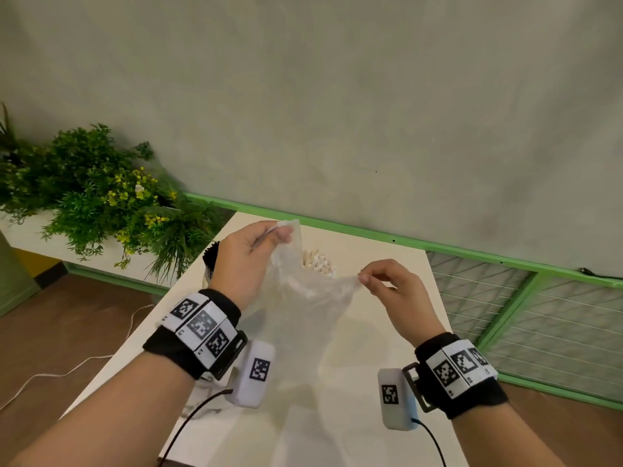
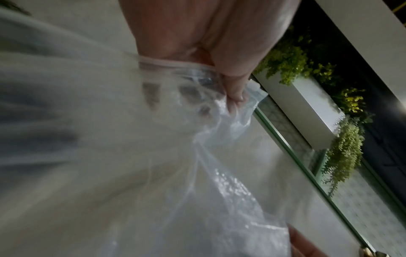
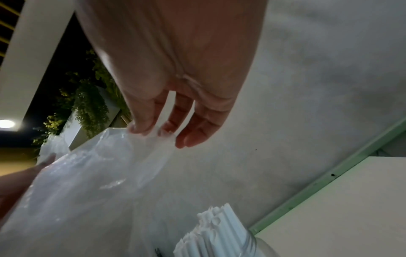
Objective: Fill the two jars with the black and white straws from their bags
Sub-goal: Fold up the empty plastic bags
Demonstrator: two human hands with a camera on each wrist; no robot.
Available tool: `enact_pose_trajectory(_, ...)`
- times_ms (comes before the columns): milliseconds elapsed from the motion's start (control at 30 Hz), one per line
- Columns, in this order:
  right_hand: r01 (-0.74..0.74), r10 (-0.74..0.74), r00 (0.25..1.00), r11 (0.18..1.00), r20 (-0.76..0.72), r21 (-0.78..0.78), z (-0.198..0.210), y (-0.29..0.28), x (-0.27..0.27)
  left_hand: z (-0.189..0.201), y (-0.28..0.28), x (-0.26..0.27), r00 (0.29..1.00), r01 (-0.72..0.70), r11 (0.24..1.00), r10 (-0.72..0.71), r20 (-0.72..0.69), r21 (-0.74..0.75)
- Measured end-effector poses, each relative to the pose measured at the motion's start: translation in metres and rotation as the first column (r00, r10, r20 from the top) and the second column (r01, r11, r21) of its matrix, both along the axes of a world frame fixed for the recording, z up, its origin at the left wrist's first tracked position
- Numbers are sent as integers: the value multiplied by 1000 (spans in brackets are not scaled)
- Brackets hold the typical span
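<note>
Left hand point(image 1: 247, 251) and right hand point(image 1: 387, 286) each pinch an edge of the limp clear plastic bag point(image 1: 303, 318), holding it stretched above the white table point(image 1: 381, 332), the jar of white straws point(image 1: 318, 262) just behind it toward the far edge, nearer the left hand; black straws point(image 1: 211, 256) mostly hidden behind the left wrist.

Clear bag point(image 1: 305, 298), white straws point(image 1: 318, 261), white table point(image 1: 371, 348), green rail point(image 1: 438, 246)

Looks like a café/shop interior w/ bare plaster wall point(image 1: 371, 96), green metal railing point(image 1: 438, 247), white planter box point(image 1: 30, 235) of greenery, white table point(image 1: 371, 251).
</note>
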State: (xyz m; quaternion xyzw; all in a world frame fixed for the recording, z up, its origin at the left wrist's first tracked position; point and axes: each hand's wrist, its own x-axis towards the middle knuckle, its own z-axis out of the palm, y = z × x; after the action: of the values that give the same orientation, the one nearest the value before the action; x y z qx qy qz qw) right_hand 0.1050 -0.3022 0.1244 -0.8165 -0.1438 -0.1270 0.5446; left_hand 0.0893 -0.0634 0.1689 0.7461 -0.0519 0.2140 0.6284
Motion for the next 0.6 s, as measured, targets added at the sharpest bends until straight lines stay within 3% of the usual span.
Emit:
enact_pose_trajectory(67,20,-20,1000,1000,-4,2,2,-3,4,2,6,0,1000,-17,999,16,-11,-40)
enact_pose_trajectory(200,154,-160,984,985,74,79,11,-22,11,3,44,6,972,-230,959,234,3,-165)
enact_pose_trajectory(300,171,-179,981,980,79,101,15,-25,11,-1,59,8,958,-278,948,285,23,-154)
enact_pose_trajectory(367,123,-125,992,958,-11,260,15,-16,10,-3,59,10,966,-249,945,258,14,-211)
enact_pose_trajectory(467,70,84,962,845,-261,530,10,-6,7,-6,59,11,986,-162,944,165,-12,-286)
enact_pose_trajectory(600,-6,240,903,836,-356,548,-8,-4,12,-8,63,7,992,-121,940,126,-4,-319)
